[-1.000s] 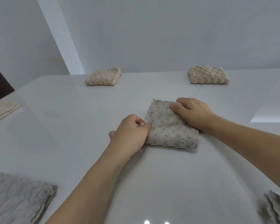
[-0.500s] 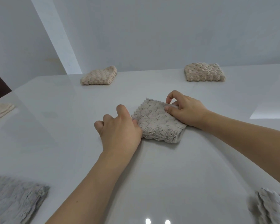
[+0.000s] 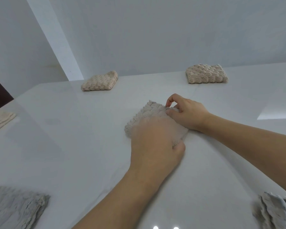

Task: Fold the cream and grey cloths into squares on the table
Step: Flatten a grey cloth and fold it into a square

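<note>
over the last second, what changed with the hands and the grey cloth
The left hand, blurred, moved from the left edge of the grey cloth onto its near part. The right hand went from resting on the cloth to pinching its far right edge. Both folded cream cloths stayed put.

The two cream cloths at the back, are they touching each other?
No. The left cream cloth and right cream cloth lie apart, bare table between them.
</note>
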Motion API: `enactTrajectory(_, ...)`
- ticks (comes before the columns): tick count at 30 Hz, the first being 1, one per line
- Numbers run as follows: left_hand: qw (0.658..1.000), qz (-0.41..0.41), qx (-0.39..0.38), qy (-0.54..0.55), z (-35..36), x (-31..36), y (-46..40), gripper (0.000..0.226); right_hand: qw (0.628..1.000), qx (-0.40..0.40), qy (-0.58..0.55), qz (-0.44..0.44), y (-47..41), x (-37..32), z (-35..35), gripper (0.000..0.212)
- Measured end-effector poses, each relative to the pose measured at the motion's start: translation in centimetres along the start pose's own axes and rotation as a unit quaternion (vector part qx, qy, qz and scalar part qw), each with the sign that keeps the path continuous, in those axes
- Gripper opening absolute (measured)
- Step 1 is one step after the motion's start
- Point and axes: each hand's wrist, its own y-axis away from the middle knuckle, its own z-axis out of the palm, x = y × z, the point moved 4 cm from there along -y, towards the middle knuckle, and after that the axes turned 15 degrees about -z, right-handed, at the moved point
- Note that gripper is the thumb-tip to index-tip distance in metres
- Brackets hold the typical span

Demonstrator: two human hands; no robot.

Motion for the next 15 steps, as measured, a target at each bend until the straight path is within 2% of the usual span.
enactTrajectory(4,1.0,0.005,-0.001,-0.019,0.5,0.6,0.7,0.022,1.0,0.001,0.011,-0.002,0.0,-0.2,0.0,0.013)
enactTrajectory(10,1.0,-0.011,0.0,-0.01,1.2,0.1,0.6,0.029,1.0,-0.003,0.023,-0.013,0.1,-0.5,0.1,0.008)
enactTrajectory(15,0.999,-0.026,-0.032,-0.006,1.7,0.0,0.4,0.03,1.0,-0.005,0.021,-0.007,0.1,-0.6,0.1,0.008)
